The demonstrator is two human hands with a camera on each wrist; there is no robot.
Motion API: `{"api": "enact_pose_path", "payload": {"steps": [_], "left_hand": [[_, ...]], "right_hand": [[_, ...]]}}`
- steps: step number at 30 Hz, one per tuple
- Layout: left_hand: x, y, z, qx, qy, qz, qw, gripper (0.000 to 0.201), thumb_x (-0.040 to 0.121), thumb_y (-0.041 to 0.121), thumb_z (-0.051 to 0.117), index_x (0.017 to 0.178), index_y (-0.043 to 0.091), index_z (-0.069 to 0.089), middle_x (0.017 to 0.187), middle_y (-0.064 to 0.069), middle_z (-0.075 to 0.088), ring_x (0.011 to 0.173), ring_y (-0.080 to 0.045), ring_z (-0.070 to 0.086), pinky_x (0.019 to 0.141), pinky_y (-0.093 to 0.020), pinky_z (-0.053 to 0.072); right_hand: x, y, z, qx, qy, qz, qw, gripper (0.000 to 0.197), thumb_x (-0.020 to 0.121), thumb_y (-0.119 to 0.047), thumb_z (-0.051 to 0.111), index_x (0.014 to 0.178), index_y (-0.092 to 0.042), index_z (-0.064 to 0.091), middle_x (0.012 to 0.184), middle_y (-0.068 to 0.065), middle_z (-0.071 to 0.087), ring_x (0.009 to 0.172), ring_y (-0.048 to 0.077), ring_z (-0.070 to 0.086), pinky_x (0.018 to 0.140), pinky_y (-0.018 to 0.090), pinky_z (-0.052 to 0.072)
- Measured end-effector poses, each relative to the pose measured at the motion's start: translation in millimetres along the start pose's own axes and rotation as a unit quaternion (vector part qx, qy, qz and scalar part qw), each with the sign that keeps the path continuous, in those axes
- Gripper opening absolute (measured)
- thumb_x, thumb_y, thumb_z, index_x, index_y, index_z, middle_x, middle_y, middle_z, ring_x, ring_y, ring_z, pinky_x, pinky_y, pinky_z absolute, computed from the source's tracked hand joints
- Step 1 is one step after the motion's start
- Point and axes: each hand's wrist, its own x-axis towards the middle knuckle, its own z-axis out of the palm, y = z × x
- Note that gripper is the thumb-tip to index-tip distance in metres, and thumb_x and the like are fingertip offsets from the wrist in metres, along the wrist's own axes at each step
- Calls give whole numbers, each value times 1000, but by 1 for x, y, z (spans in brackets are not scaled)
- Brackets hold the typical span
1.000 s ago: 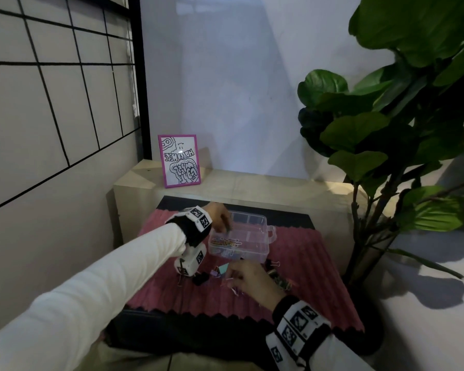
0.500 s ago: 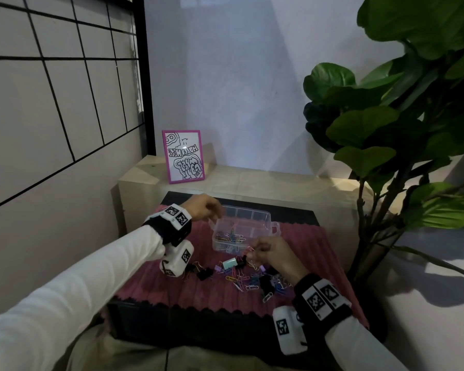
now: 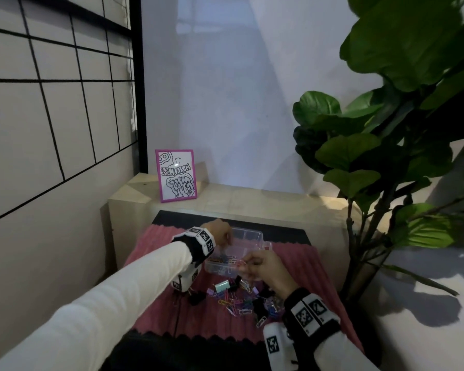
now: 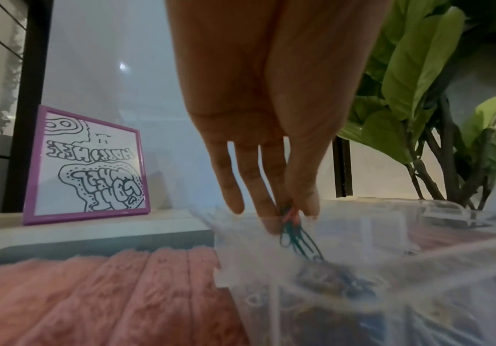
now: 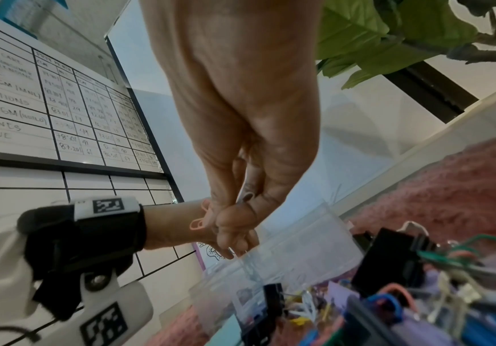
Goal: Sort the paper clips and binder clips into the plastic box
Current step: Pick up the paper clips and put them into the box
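A: Where are the hands?

B: The left hand (image 3: 217, 234) hangs fingers-down over the clear plastic box (image 3: 252, 238), at about ten o'clock from the box's middle. In the left wrist view its thumb and fingertips (image 4: 266, 210) pinch a small bunch of green paper clips (image 4: 295, 236), with the other fingers nearly straight. The bunch dangles just inside the box wall.

A: And the right?

B: The right hand (image 3: 263, 266) sits at the box's five o'clock corner, fingers curled together on a pink paper clip (image 5: 201, 219). That clip sticks out sideways from the pinch, so the hold looks thin.

A: What is left to sort?

B: Plenty. A loose pile of coloured clips (image 3: 239, 301) lies on the pink ribbed mat (image 3: 156, 245), at six o'clock from the box. A mint binder clip (image 3: 222, 285) and black binder clips (image 3: 259, 306) are mixed in. Some paper clips (image 3: 225, 259) already lie in a near compartment.

A: So what could go wrong?

B: I would guess three things. The green ones look hooked together, so on release one may snag a finger and flick out over the wall. Second, the dividers are clear and the light is dim, so a clip could drop in the wrong compartment. Third, the box looks light, and with both hands crowding its rim a nudge could slide or tip it.
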Motion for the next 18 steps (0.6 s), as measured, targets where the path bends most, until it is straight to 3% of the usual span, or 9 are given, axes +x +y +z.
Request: {"api": "enact_pose_path", "payload": {"steps": [3,5,8,11,13,16,18], "left_hand": [[-6,-8,1,-40,83,1,996,18,79,5,57,81,17,70,97,-6,72,88,-23,67,87,-37,55],[-16,-11,-1,-84,126,36,988,18,79,-2,57,81,10,70,89,-8,73,82,-21,69,81,-30,55],[-37,-13,-6,-94,122,94,984,15,78,-4,60,87,3,70,90,-13,74,83,-20,70,74,-18,47],[-54,-19,-5,-73,60,97,991,22,81,2,62,102,3,67,103,-12,71,95,-21,67,81,-18,44],[-62,-24,-2,-82,40,72,993,31,83,3,60,113,6,62,114,-11,68,103,-21,64,89,-20,44],[-77,-30,-5,-121,89,59,987,33,83,-1,57,115,8,61,117,-9,67,105,-19,64,95,-21,45],[-88,-33,-6,-136,116,62,982,33,82,-5,55,112,7,63,113,-9,69,102,-18,65,92,-17,45]], "right_hand": [[6,-2,-3,22,2,-1,1000,9,78,8,64,86,9,62,66,11,64,45,3,60,47,14,49],[11,-4,-4,31,-5,2,1000,8,78,8,64,86,7,62,63,8,66,46,4,60,47,14,48],[19,-4,-3,35,-11,14,999,5,78,7,64,78,3,64,59,4,66,48,7,60,48,14,48],[27,-6,1,39,-12,40,998,7,81,6,62,78,0,64,67,8,63,56,12,60,52,14,50],[33,-7,5,46,-3,49,998,11,82,5,60,91,9,63,72,9,63,54,8,62,53,13,52],[42,-11,12,29,21,52,998,26,82,8,59,105,19,56,72,9,61,48,0,61,51,11,51],[45,-16,16,-23,25,51,998,27,83,6,59,107,18,57,75,10,63,55,4,63,54,12,51]]}}
